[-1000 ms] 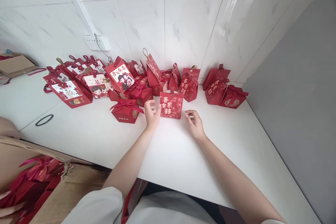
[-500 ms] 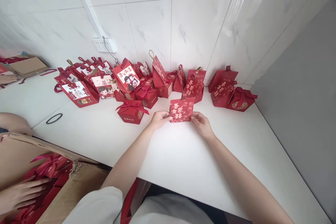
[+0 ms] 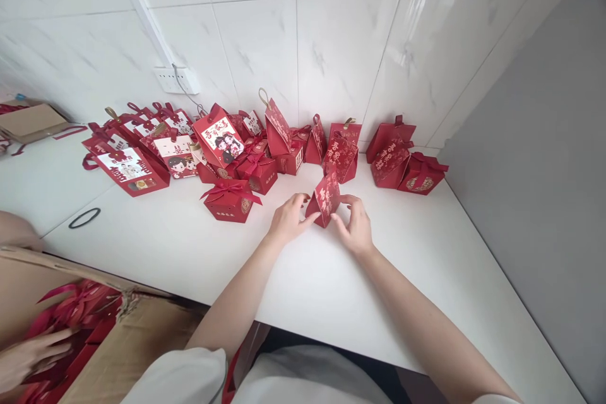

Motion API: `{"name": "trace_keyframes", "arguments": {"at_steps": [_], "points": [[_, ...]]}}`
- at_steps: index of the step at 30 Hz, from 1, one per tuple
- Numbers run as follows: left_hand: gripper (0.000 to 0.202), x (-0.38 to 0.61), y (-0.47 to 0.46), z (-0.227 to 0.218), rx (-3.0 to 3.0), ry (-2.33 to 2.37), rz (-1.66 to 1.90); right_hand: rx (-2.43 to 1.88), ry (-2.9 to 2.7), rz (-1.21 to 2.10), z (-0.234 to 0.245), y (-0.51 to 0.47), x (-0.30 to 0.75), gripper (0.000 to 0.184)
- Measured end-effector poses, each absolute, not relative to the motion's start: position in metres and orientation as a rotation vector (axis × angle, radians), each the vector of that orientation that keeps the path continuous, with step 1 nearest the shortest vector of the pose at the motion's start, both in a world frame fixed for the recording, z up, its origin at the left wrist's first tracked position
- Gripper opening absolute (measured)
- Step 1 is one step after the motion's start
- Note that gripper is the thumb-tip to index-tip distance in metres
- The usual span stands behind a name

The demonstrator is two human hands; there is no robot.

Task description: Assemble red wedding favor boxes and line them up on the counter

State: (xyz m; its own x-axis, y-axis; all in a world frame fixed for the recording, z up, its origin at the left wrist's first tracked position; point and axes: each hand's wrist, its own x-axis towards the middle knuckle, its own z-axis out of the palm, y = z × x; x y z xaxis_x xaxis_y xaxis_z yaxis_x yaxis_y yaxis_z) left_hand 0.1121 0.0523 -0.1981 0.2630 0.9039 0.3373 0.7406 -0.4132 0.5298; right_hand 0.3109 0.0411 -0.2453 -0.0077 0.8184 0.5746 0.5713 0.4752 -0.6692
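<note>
Box stands between left hand and right hand, both curled at its sides, whether gripping I cannot tell; uneven squeezing could crease it, or a forward push knock the rear box beyond them

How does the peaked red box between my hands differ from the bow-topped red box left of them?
The peaked box narrows upward; the bow-topped box is squatter. The peaked box has large pale lettering on its sloping face; the bow-topped box has smaller lettering and a round emblem. Both are red, with lighter printing.
</note>
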Motion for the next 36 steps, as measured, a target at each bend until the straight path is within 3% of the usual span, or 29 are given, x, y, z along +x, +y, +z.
{"name": "trace_keyframes", "arguments": {"at_steps": [2, 4, 8, 12, 26, 36], "points": [[0.025, 0.123, 0.05, -0.201, 2.436, 1.539, 0.701, -1.24, -1.8, 0.242, -0.241, 0.038, 0.304, 0.056], [0.021, 0.133, 0.049, -0.204, 2.56, 1.597, 0.569, -1.335, -1.853, 0.178, -0.237, 0.036, 0.296, 0.05], [0.026, 0.146, 0.047, -0.201, 2.698, 1.823, 0.624, -1.49, -1.917, -0.104, -0.228, 0.038, 0.288, 0.035], [0.035, 0.147, 0.049, -0.203, 2.781, 1.877, 0.684, -1.497, -2.023, -0.331, -0.227, 0.041, 0.29, 0.032], [0.042, 0.143, 0.055, -0.223, 2.664, 1.902, 0.414, -1.701, -2.111, -0.04, -0.238, 0.045, 0.294, 0.036], [0.035, 0.141, 0.051, -0.17, 2.649, 1.868, 0.749, -1.547, -2.084, -0.169, -0.189, 0.05, 0.299, 0.037]]}}
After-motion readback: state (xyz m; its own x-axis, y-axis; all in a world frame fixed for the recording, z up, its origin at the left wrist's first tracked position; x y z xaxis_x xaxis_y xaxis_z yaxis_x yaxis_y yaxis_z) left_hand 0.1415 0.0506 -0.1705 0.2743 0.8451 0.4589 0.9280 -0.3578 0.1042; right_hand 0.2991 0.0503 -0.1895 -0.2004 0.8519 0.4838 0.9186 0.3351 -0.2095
